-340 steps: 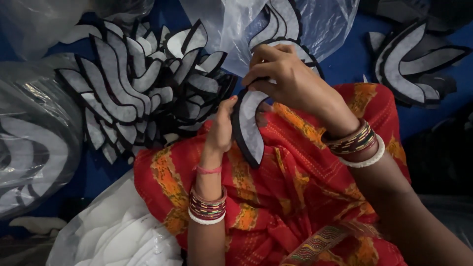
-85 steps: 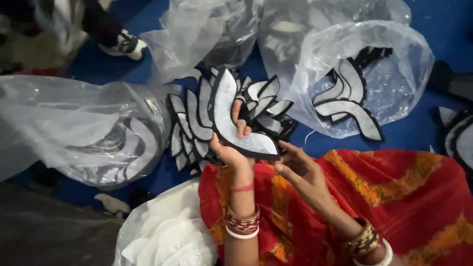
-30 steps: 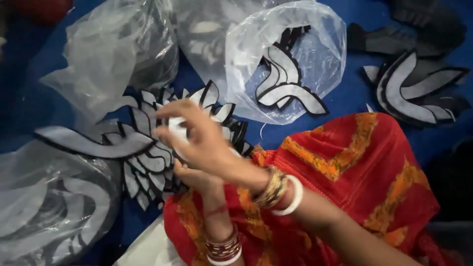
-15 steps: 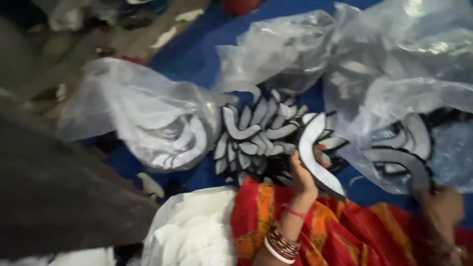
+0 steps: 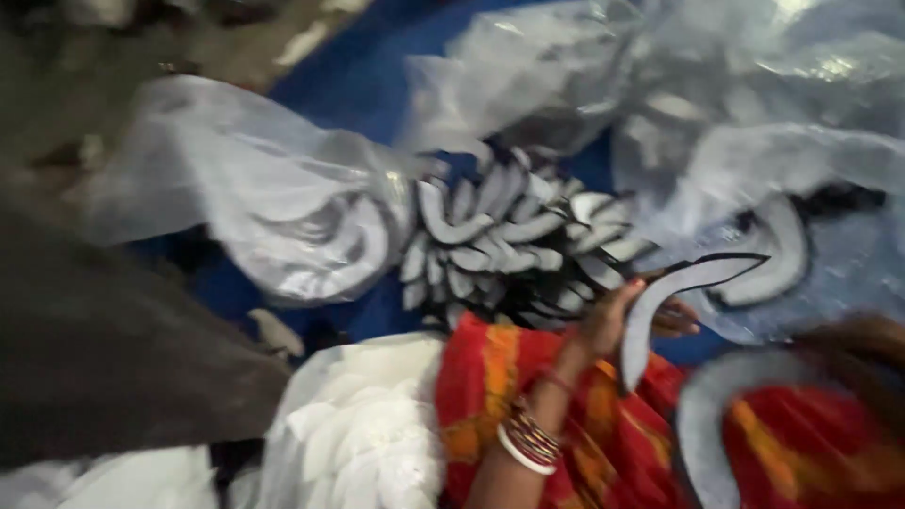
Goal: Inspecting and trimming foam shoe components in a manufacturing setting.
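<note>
From the head view, which is smeared with motion, the left hand [image 5: 608,325] holds a curved grey piece with a black edge [image 5: 674,297] up over the lap, fingers [image 5: 674,325] closed round its lower half and thumb pressed on the near face; the piece arcs up and to the right, its tip pointing toward the clear plastic bag on the right [image 5: 811,188]; to handle it well, I would judge the grip should stay low on the curve so the thin tip does not flex, and the flat face be kept turned toward the eyes so the edge can be checked; the left forearm rises from the bottom of the frame with bangles [image 5: 528,443] at the wrist, wrist bent back, palm facing right; the right hand [image 5: 867,339] is only a dark blur at the right edge, near a second curved piece [image 5: 702,415] lying on the red and orange cloth [image 5: 603,424], and whether its fingers hold anything I cannot tell; beyond the hand a fanned pile of like pieces [image 5: 514,245] lies on the blue floor covering [image 5: 377,57], a stack of white cut shapes [image 5: 368,424] sits just left of the lap, and another plastic bag [image 5: 264,198] holding more pieces lies left of the pile.
</note>
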